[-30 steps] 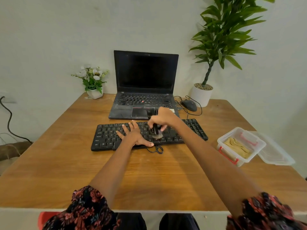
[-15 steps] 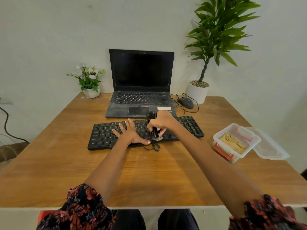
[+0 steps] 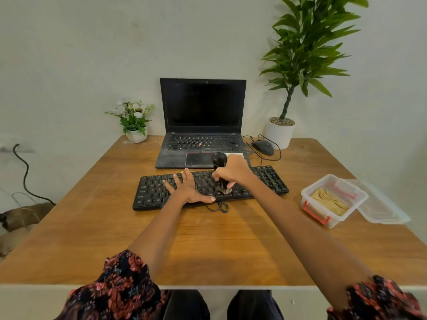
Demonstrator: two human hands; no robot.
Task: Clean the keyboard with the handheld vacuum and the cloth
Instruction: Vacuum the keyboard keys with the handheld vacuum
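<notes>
A black keyboard lies across the middle of the wooden table. My left hand rests flat on its keys, fingers spread. My right hand grips a small black handheld vacuum upright, its brush tip down on the keys right of centre. A tan cloth lies folded in a clear plastic box at the right.
An open black laptop stands behind the keyboard, with a wired mouse to its right. A small flower pot sits back left, a tall potted plant back right. The box's lid lies beside it.
The vacuum's brush has shifted slightly toward me across the keys. My left hand stays flat on the keyboard. My head has moved, so the scene sits a little differently in view.
</notes>
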